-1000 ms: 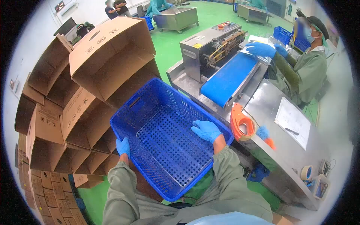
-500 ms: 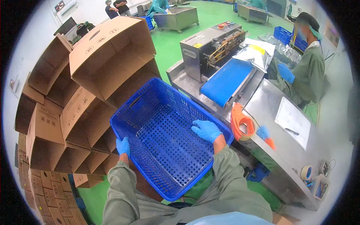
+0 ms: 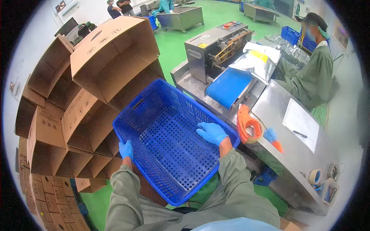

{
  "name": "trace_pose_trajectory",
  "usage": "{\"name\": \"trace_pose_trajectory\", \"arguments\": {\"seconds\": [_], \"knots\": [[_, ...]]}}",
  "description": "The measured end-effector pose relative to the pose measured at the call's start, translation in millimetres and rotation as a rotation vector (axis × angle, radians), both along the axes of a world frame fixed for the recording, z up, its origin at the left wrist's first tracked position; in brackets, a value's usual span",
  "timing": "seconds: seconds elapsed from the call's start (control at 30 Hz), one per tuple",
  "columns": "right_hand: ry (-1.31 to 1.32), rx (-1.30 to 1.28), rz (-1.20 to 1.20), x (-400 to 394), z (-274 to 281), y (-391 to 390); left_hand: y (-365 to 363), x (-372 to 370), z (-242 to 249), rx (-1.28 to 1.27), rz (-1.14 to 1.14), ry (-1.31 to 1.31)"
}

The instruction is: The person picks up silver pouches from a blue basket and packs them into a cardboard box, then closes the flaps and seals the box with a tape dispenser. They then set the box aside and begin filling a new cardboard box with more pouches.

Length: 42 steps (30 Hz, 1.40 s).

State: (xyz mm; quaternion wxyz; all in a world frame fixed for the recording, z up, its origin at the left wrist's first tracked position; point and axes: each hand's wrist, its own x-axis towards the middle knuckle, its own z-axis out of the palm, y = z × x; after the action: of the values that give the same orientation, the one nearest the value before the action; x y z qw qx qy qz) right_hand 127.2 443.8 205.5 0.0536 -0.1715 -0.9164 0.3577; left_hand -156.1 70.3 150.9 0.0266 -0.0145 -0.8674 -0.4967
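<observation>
A blue plastic crate (image 3: 179, 144) with a perforated floor and walls tilts in front of my body, with nothing inside it. My left hand (image 3: 126, 150), in a blue glove, is closed on the crate's left side near the rim, its fingertips partly hidden. Over the crate's right side reaches my right hand (image 3: 212, 133), also gloved, its fingers stretched out along the inside of the wall. An orange tape dispenser (image 3: 248, 125) lies on the steel table just beyond the crate's right corner.
Open cardboard boxes (image 3: 111, 57) are stacked at left. Beyond the crate, a sealing machine (image 3: 216, 46) has a blue conveyor belt (image 3: 227, 87) carrying a silver bag (image 3: 256, 61). A co-worker (image 3: 310, 73) sits at right. Paper with a pen (image 3: 301, 125) lies on the steel table (image 3: 269, 104).
On the belt, the silver bag has shifted slightly toward me. The co-worker's gloved hand has moved away from its earlier place near the body. My hands and the crate have barely moved.
</observation>
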Motion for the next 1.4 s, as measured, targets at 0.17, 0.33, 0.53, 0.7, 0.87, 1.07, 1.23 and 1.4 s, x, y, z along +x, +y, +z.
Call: {"name": "trace_pose_trajectory", "arguments": {"seconds": [0.17,0.33,0.53,0.7,0.87,1.07,1.23,1.4], "knots": [[0.009,-0.008,-0.007,0,1,0,3,4,7,-0.061,0.038,-0.032],[-0.039,0.001,0.01,0,11,-1,5,9,12,-0.08,0.036,-0.013],[0.871,-0.138,-0.473,28,100,-2,9,15,18,0.018,0.025,-0.018],[0.677,0.303,-1.146,59,106,126,6,7,6,0.055,0.014,-0.064],[0.731,-0.98,-0.703,47,98,175,14,19,18,0.1,0.05,-0.046],[0.677,-0.675,-0.819,11,101,181,7,64,76,-0.143,0.024,0.089],[0.682,-0.362,-0.564,30,182,24,5,103,96,0.384,-0.47,-0.022],[0.675,-0.738,-0.14,41,186,-136,2,167,166,0.85,-0.957,-0.315]]}}
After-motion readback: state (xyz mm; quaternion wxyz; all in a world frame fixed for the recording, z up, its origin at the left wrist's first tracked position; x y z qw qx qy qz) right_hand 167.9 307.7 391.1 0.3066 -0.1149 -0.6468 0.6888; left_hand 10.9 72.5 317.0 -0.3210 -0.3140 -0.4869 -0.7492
